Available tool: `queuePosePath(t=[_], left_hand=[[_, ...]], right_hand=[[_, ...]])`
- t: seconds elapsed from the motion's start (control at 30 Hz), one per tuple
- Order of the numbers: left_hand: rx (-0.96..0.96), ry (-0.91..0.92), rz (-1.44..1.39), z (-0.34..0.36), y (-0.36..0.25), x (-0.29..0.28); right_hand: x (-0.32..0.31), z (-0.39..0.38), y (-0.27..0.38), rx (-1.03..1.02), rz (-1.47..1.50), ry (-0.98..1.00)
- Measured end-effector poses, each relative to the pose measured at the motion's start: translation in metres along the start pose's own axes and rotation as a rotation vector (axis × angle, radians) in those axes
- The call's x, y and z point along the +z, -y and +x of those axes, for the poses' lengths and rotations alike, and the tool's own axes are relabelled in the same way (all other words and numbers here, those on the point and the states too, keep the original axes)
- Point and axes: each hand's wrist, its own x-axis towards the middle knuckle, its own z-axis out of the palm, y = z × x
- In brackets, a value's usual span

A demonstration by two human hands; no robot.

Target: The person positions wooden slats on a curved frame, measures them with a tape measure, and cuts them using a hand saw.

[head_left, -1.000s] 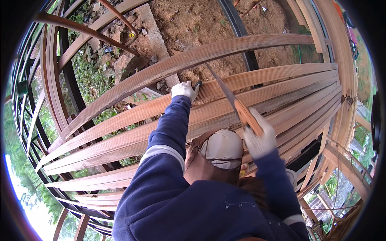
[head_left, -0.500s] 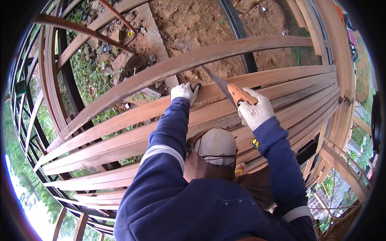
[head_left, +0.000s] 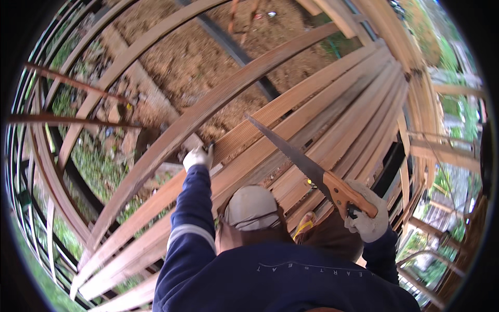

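My right hand (head_left: 372,216), in a whitish glove, grips the wooden handle of a handsaw (head_left: 299,156). The toothed blade slants up and left across the slats, its tip over a long wooden slat (head_left: 291,106). Whether the blade touches the wood I cannot tell. Farther left, my gloved left hand (head_left: 198,158) is closed over the edge of that slat, near its end. A small dark thing shows by its thumb, too small to name.
Several long slats (head_left: 338,151) lie side by side, with gaps over earth and rubble. Another slat (head_left: 218,101) arches above them. Dark metal beams (head_left: 228,49) and rusty bars (head_left: 73,120) cross the left and far side. A beige cap (head_left: 253,208) and a yellow sandal (head_left: 304,226) show low down.
My right hand has drawn the saw down and to the right, showing more blade. The view has turned and shifted; my left hand stays on the slat.
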Motion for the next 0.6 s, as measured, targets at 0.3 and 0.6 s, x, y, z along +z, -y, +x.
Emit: queuePosePath(t=[0.3, 0.6], left_hand=[[0.022, 0.093, 0.014, 0.02, 0.006, 0.001], [0.172, -0.086, -0.268, -0.009, 0.054, 0.001]], right_hand=[[0.034, -0.01, -0.082, -0.219, -0.095, -0.123], [0.053, -0.007, -0.097, -0.446, -0.238, 0.009]])
